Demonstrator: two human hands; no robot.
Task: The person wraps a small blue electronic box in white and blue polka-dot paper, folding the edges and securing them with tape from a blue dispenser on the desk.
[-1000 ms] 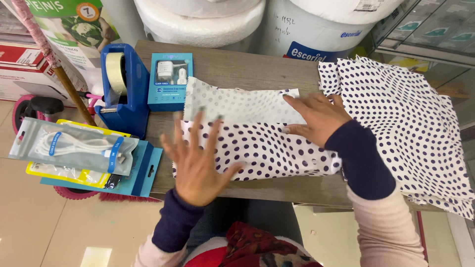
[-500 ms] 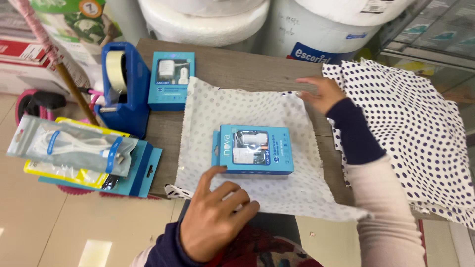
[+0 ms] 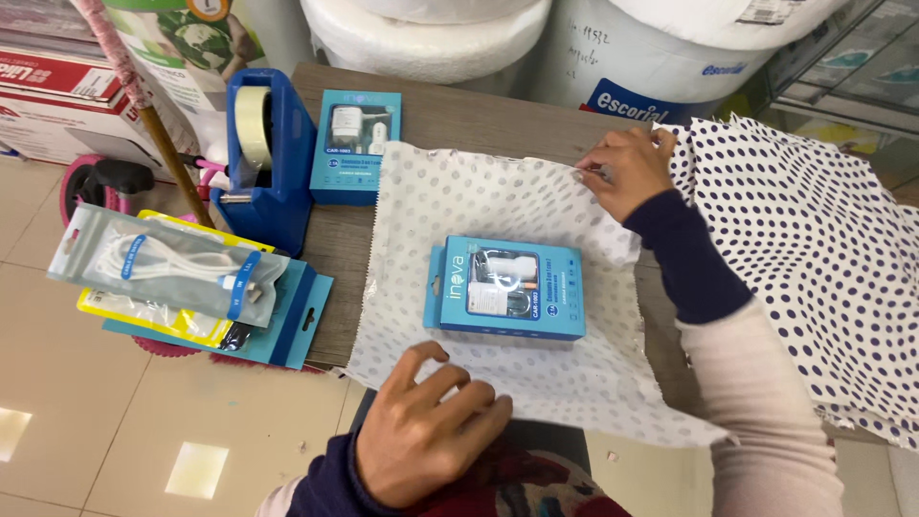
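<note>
A sheet of white paper with faint dots [image 3: 536,383] lies unfolded on the wooden table [image 3: 459,115]. A flat blue box with a charger pictured on it [image 3: 505,287] rests in the sheet's middle. My left hand [image 3: 426,431] presses on the sheet's near edge with fingers bent. My right hand [image 3: 627,168] pinches the sheet's far right corner, next to a stack of navy-dotted paper [image 3: 814,258].
A second blue charger box [image 3: 356,144] and a blue tape dispenser [image 3: 263,153] stand at the table's left. Packaged cables [image 3: 182,273] overhang the left edge. White buckets [image 3: 651,48] and cardboard boxes [image 3: 57,96] stand behind, and a broom handle [image 3: 144,105] leans at left.
A second ago the sheet was folded over under both hands. It has been opened flat, baring the blue box; my right hand went to the far corner, my left to the near edge.
</note>
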